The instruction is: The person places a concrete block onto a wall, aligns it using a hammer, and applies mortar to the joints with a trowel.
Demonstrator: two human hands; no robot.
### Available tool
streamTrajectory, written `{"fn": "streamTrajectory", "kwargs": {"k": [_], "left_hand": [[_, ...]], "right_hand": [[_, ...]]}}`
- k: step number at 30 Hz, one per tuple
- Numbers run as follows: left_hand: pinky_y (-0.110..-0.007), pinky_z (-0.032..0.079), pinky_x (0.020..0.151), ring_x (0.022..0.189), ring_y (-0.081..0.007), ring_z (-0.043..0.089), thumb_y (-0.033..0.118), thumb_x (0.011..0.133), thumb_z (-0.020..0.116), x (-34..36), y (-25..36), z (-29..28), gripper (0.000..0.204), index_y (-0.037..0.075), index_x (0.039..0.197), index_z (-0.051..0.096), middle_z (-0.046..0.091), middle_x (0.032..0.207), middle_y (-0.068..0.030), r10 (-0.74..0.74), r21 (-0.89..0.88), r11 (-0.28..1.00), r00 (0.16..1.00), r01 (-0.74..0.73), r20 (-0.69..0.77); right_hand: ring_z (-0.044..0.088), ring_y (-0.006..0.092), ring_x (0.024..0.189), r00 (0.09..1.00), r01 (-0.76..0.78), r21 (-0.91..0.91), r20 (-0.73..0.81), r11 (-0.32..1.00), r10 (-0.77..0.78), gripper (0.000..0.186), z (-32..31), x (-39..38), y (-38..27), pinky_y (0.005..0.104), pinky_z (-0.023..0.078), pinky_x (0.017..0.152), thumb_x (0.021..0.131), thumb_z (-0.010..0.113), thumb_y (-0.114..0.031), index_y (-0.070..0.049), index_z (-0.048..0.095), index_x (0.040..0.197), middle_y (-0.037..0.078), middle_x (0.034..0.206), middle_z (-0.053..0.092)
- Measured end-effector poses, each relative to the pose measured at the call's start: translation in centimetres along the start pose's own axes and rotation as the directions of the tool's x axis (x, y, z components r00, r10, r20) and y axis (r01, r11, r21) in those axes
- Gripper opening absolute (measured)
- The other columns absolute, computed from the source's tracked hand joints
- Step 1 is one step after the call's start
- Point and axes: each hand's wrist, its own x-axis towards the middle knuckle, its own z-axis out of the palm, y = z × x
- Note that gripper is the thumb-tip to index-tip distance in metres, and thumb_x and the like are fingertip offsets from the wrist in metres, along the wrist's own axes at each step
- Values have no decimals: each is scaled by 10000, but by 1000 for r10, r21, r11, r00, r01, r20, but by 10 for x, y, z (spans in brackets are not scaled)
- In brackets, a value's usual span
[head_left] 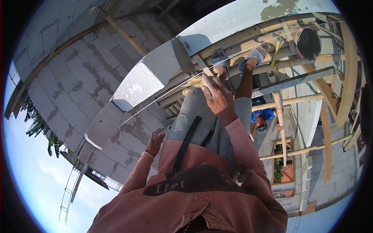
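My right hand [215,95] is raised over my grey-clad thigh [188,116], its dusty fingers curled together just below a thin white line [161,97] stretched diagonally along the pale blocks; I cannot make out what, if anything, they hold. My left hand [155,141] is beside my hip, fingers apart and slightly bent, nothing visible in it. A pale block [142,81] lies along the wall top. My feet, in grey striped sandals [243,62], rest on bamboo poles [295,62]. A yellow strip [276,52] lies near them.
A bucket [307,42] sits at upper right, near a grey beam [295,81] and wooden boards [345,97]. Below the scaffold a person in a blue shirt [264,114] is visible. Grey block walls [66,93] drop away at left; a window opening [281,163] is lower right.
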Motion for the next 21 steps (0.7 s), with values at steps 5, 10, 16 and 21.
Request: {"fn": "streamTrajectory", "kwargs": {"k": [5,10,16,21], "left_hand": [[-360,460,982,1191,-228,525,378,982,543,19,-45,-13,503,76,1383,511,505,1270,-98,75,15,997,997,-76,28],[-364,465,975,1218,-242,510,384,982,549,32,-43,-24,515,74,1391,498,509,1276,-105,234,34,971,968,-238,92],[-380,476,973,1202,-238,520,375,986,540,21,-1,-18,501,78,1387,503,532,1237,-114,37,-83,996,998,-32,54],[-359,460,977,1201,-222,519,390,997,515,-4,23,-7,526,48,1396,492,565,1223,-101,8,-83,997,1000,-9,-10]], "right_hand": [[654,314,1006,966,19,98,254,995,-43,370,-47,20,-1,382,548,847,909,650,-171,-67,604,1262,120,1122,654],[626,321,1098,928,-11,104,371,995,-28,370,-81,4,15,393,527,911,914,644,-173,-22,618,1251,133,1196,659],[656,261,1032,987,133,28,85,991,-135,366,-49,25,43,367,538,876,943,590,-254,-125,625,1283,72,1153,678],[654,269,1037,971,214,-26,119,977,-209,413,-20,-6,63,361,539,878,957,605,-276,-163,585,1354,88,1262,641]]}}
